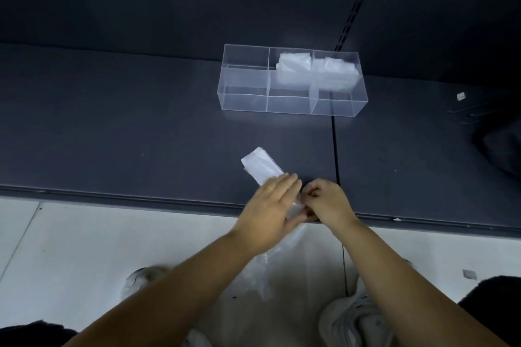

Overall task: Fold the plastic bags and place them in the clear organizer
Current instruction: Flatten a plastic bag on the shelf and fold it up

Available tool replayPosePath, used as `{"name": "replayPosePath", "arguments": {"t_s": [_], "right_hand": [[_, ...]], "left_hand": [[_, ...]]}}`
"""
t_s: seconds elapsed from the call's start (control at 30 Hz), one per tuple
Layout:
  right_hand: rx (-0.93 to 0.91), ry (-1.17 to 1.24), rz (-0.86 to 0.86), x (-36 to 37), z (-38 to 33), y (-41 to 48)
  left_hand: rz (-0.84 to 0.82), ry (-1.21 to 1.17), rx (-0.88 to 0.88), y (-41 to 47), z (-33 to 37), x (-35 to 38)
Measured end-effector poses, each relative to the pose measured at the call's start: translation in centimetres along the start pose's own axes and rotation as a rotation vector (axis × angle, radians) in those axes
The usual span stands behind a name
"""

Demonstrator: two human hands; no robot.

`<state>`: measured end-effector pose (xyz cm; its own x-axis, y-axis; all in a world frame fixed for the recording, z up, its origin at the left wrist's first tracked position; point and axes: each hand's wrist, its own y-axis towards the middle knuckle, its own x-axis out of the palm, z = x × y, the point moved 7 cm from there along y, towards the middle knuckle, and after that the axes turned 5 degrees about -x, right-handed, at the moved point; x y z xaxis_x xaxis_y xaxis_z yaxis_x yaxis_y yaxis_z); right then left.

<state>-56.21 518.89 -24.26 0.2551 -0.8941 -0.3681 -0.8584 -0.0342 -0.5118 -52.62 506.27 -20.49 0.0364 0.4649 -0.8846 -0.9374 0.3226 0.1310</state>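
A long, narrow strip of folded clear plastic bag [260, 164] lies on the dark shelf, its far end pointing up-left and its near end hanging over the shelf's front edge toward the floor. My left hand [269, 210] lies flat on the strip with straight fingers. My right hand [324, 201] pinches the strip's edge beside it with curled fingers. The clear organizer [245, 98] stands further back on the shelf; folded bags [315, 72] fill its middle and right back compartments.
The dark shelf [141, 135] has a seam running front to back just right of my hands. A small white scrap [461, 96] lies at the far right. Pale floor and my grey shoes [349, 321] are below the shelf edge.
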Motion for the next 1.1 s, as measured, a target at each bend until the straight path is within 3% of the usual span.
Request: {"name": "replayPosePath", "arguments": {"t_s": [0.03,0.1,0.27,0.4,0.6,0.7,0.87,1.1], "right_hand": [[0.008,0.007,-0.005,-0.1,-0.1,-0.1],[0.055,0.047,-0.023,-0.1,-0.1,-0.3],[0.190,0.333,-0.076,-0.6,-0.4,-1.1],[0.131,0.436,-0.137,-1.1,-3.0,-1.1],[-0.135,0.134,-0.004,-1.0,-5.8,1.1],[-0.148,0.066,-0.017,1.5,-5.0,2.2],[-0.138,-0.098,0.191,2.9,-3.9,3.2],[-0.153,-0.233,0.254,3.1,-4.3,3.0]], "left_hand": [[-0.118,0.014,-0.027,-0.9,-0.1,1.6],[-0.177,0.021,-0.099,-2.1,-1.3,3.2],[-0.012,-0.229,-0.211,-1.7,-2.3,2.0],[0.090,-0.383,-0.408,-1.1,-3.8,0.3],[0.079,-0.613,-0.747,1.1,-7.3,-0.2],[0.061,-0.610,-0.830,2.0,-8.6,0.1],[0.046,-0.647,-0.938,2.4,-9.8,0.9],[0.156,-0.686,-1.095,2.4,-11.5,0.4]]}}
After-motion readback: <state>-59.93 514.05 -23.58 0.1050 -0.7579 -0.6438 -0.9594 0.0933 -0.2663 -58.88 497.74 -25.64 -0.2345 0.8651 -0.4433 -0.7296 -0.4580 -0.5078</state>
